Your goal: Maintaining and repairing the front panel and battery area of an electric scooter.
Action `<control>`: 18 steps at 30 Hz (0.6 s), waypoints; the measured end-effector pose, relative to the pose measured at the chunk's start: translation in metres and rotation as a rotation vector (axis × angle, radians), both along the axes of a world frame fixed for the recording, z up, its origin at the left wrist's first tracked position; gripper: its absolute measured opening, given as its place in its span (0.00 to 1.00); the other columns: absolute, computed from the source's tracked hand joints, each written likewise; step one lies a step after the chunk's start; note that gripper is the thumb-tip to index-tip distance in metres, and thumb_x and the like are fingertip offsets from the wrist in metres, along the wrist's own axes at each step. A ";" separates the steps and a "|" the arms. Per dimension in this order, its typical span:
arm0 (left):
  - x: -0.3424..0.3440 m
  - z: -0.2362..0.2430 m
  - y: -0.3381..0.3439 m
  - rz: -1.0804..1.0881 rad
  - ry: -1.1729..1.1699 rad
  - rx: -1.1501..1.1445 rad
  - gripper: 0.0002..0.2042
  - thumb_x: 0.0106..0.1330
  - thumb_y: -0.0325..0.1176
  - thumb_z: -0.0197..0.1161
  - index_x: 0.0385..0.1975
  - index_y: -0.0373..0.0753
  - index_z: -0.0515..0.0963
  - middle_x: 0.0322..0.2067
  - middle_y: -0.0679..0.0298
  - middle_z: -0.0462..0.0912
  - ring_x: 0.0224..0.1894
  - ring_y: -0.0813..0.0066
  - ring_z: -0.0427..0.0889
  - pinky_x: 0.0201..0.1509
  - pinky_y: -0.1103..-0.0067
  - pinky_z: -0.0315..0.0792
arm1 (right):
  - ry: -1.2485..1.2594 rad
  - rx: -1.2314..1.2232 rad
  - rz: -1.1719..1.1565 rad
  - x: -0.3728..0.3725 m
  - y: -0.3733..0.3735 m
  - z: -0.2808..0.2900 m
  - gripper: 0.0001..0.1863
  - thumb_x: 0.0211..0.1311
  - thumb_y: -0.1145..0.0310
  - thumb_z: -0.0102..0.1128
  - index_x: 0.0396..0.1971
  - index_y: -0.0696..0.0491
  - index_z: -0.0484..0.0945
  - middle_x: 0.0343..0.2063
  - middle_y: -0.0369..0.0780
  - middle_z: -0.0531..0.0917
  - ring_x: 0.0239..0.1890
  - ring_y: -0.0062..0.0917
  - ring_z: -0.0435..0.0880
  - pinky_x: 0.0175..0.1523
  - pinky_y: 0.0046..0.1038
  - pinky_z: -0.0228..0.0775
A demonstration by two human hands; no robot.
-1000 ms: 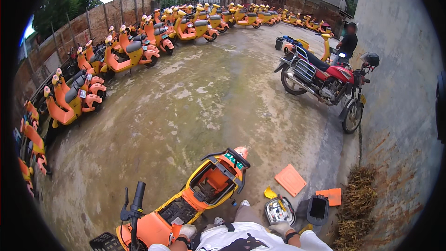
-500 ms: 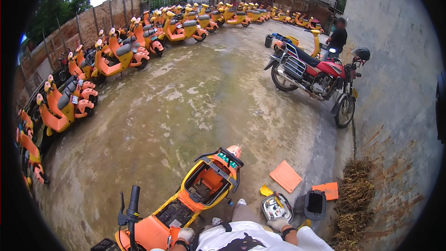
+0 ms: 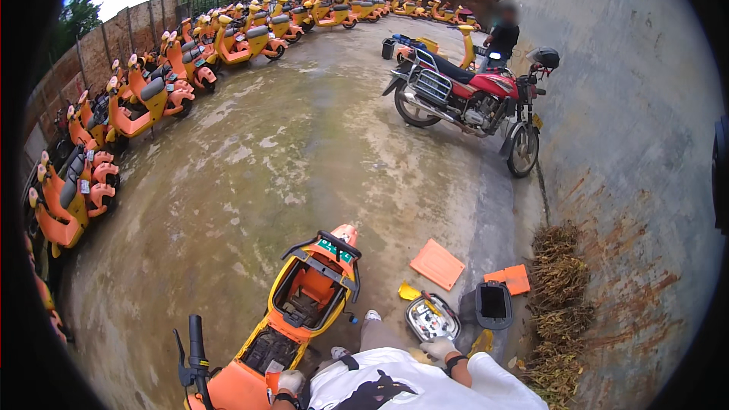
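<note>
An orange and yellow scooter stands in front of me at the left, its seat area uncovered and its dark inner compartments showing. My left hand, in a pale glove, is closed beside the scooter's orange body. An orange piece with a white patch lies right against its fingers; whether they grip it I cannot tell. To the right, my gloved right hand is at the near rim of a light, rounded tray of small loose parts. Its fingers are too small to read. The scooter's black handlebar grip rises at the lower left.
Near the tray lie an orange panel, a yellow piece, a dark bin and another orange panel. Dry stalks line the wall. A red motorcycle and a person stand beyond; scooters fill the left.
The view has turned slightly right and down, so everything sits further left and higher. My right hand has shifted slightly left along the tray's near rim. My left hand stays beside the scooter.
</note>
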State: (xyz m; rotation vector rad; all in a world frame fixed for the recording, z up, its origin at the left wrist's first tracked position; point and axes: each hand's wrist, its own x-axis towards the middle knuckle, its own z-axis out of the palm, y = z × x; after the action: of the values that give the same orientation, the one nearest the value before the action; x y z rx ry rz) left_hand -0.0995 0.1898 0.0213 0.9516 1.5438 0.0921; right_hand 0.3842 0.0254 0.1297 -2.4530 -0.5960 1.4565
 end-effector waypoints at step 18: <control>0.005 -0.013 -0.001 0.109 0.006 -0.026 0.11 0.61 0.32 0.57 0.16 0.39 0.78 0.10 0.68 0.72 0.10 0.75 0.69 0.13 0.76 0.58 | -0.383 -0.231 0.275 -0.004 -0.003 -0.015 0.33 0.52 0.38 0.58 0.40 0.55 0.86 0.40 0.51 0.86 0.49 0.43 0.83 0.57 0.35 0.72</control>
State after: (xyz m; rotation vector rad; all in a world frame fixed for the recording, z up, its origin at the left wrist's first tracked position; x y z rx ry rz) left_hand -0.0946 0.1891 0.0083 0.8479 1.5988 0.1465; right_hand 0.3800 0.0223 0.1144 -2.9625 -0.9168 1.2012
